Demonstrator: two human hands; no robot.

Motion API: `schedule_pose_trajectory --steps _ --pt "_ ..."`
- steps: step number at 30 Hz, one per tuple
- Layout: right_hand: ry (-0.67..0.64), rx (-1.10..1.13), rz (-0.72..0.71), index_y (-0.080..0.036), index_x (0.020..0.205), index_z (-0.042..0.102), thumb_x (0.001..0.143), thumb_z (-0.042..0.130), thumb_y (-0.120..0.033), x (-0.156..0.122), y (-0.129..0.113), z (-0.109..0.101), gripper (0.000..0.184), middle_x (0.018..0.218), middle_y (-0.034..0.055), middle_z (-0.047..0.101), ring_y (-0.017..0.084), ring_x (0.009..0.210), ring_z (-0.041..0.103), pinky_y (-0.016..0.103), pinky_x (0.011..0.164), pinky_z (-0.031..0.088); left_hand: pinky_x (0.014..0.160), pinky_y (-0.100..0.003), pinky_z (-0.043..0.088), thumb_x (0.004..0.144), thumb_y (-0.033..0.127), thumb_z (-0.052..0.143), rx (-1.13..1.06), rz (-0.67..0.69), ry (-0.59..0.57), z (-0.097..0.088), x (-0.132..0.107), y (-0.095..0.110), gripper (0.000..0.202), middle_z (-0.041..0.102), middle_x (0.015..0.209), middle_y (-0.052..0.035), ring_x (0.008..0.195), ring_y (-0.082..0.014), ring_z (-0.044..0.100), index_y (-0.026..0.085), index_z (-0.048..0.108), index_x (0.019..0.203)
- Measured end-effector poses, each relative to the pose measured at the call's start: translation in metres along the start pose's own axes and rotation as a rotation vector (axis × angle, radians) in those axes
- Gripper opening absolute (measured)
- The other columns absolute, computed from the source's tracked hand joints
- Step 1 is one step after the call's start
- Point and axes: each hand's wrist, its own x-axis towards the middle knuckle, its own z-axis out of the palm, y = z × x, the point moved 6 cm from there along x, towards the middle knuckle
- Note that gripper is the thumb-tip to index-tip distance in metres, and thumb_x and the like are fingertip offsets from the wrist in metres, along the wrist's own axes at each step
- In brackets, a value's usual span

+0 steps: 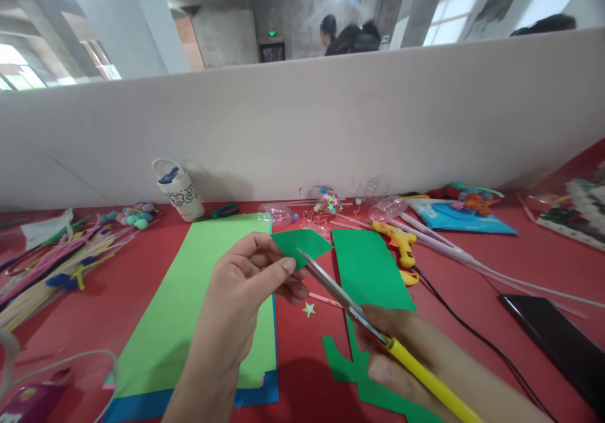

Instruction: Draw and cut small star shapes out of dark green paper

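Note:
My left hand [255, 272] pinches a small piece of green paper [307, 244] between thumb and fingers, held up above the table. In my right hand [401, 341] are scissors [331, 286] with long metal blades and a yellow handle. Their blade tips meet the green piece near my left thumb; whether they are cutting into it I cannot tell. Below and behind the right hand lies a larger green sheet [371, 265], with a cut green offcut [340, 360] nearer to me. A small pale star [309, 309] rests on the red table [302, 353] between the hands.
Light green sheets [184, 297] lie over blue paper at left. Along the white partition [302, 127] stand a tumbler [179, 190], pliers [224, 211] and clear plastic bottles [276, 214]. A yellow glue gun [399, 243] trails its cord rightward near a black phone [553, 347]. Pipe cleaners [51, 272] lie far left.

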Motion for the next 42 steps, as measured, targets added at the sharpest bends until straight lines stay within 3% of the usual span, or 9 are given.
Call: schedule_pose_trajectory --steps 10,14,23,28,35,42 --pt "0.047 0.032 0.055 -0.019 0.076 0.061 0.074 0.054 -0.071 -0.002 -0.010 0.002 0.052 0.068 0.0027 0.058 0.017 0.063 0.052 0.024 0.054 0.045 0.047 -0.018 0.050 0.066 0.014 0.074 -0.065 -0.092 -0.028 0.000 0.004 -0.011 0.016 0.068 0.059 -0.0009 0.047 -0.0097 0.061 0.015 0.058 0.064" --pt "0.054 0.022 0.031 -0.020 0.074 0.059 0.077 0.050 -0.072 -0.003 -0.011 0.000 0.053 0.066 0.0023 0.056 0.017 0.062 0.052 0.024 0.052 0.044 0.050 -0.016 0.050 0.068 0.014 0.073 -0.130 -0.138 -0.078 0.001 0.004 -0.016 0.014 0.070 0.060 -0.0028 0.049 -0.0090 0.062 0.014 0.060 0.062" --pt "0.063 0.009 0.002 -0.022 0.071 0.058 0.079 0.049 -0.070 -0.003 -0.014 0.004 0.049 0.058 0.0002 0.049 0.017 0.058 0.049 0.025 0.050 0.043 0.039 -0.015 0.043 0.069 0.015 0.069 -0.066 -0.056 -0.020 0.007 0.002 -0.010 0.017 0.065 0.053 0.0016 0.039 -0.0071 0.055 0.016 0.054 0.060" --pt "0.066 0.041 0.037 -0.020 0.071 0.054 0.077 0.045 -0.075 -0.001 -0.005 0.009 0.056 0.061 -0.0005 0.046 0.014 0.055 0.044 0.024 0.049 0.041 0.039 -0.015 0.043 0.069 0.013 0.067 -0.078 -0.044 -0.043 0.008 0.000 -0.011 0.014 0.064 0.054 0.0018 0.039 -0.0069 0.055 0.016 0.056 0.061" --pt "-0.030 0.124 0.100 -0.022 0.067 0.043 0.072 0.044 -0.080 0.003 0.001 0.017 0.059 0.060 -0.0046 0.033 0.010 0.047 0.032 0.022 0.038 0.028 0.039 -0.015 0.043 0.070 0.012 0.067 -0.109 -0.053 -0.044 0.009 0.000 -0.011 0.016 0.062 0.050 0.0029 0.038 -0.0062 0.054 0.016 0.055 0.060" --pt "-0.017 0.069 0.111 -0.022 0.065 0.040 0.073 0.041 -0.081 0.002 0.002 0.016 0.060 0.060 -0.0043 0.033 0.011 0.050 0.033 0.023 0.041 0.030 0.040 -0.015 0.045 0.073 0.011 0.066 -0.104 -0.046 -0.057 0.009 -0.002 -0.011 0.016 0.065 0.054 0.0016 0.040 -0.0070 0.057 0.015 0.054 0.063"
